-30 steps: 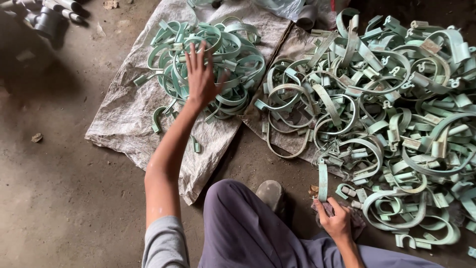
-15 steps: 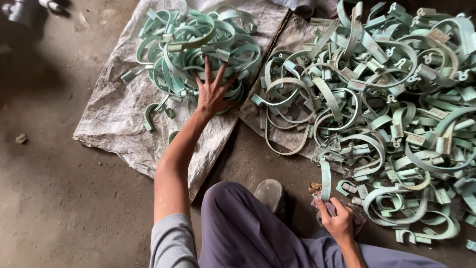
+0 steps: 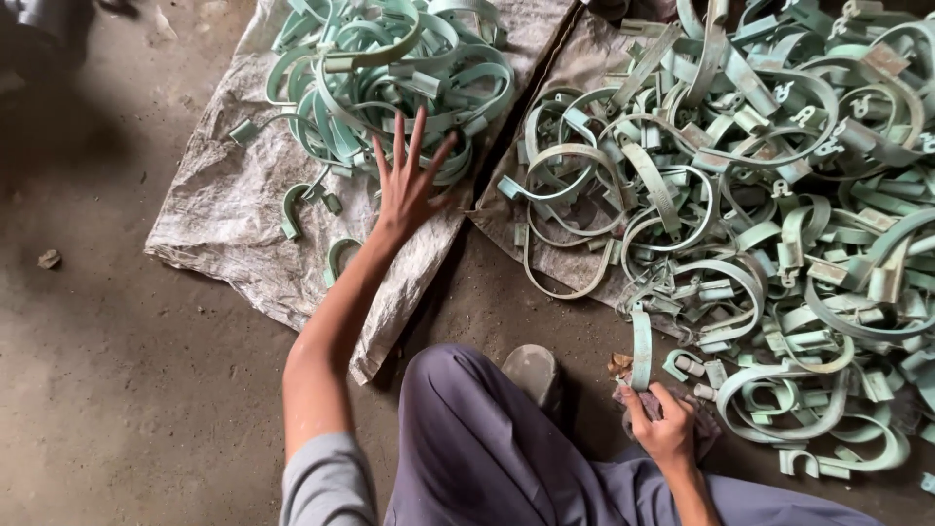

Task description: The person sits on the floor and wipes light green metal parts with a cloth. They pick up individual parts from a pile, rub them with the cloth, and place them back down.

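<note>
My left hand (image 3: 407,183) is stretched out with fingers spread, empty, just at the near edge of a smaller heap of pale green metal clamps (image 3: 390,68) lying on a grey sack (image 3: 224,214). My right hand (image 3: 664,427) is low near my knee, closed on a straight pale green clamp strip (image 3: 641,347) that stands upright from it, with a bit of cloth under the hand. A large tangled pile of the same curved green clamps (image 3: 779,175) fills the right side.
A second sack (image 3: 575,73) lies under the big pile's left edge. My leg in grey trousers (image 3: 487,448) and a shoe (image 3: 531,372) are at the bottom centre. The bare dirt floor (image 3: 117,390) spreads to the left, with a small stone (image 3: 48,258).
My left hand has pulled back from on top of the small heap toward me, fingers still spread and empty. My right hand stays put on the strip.
</note>
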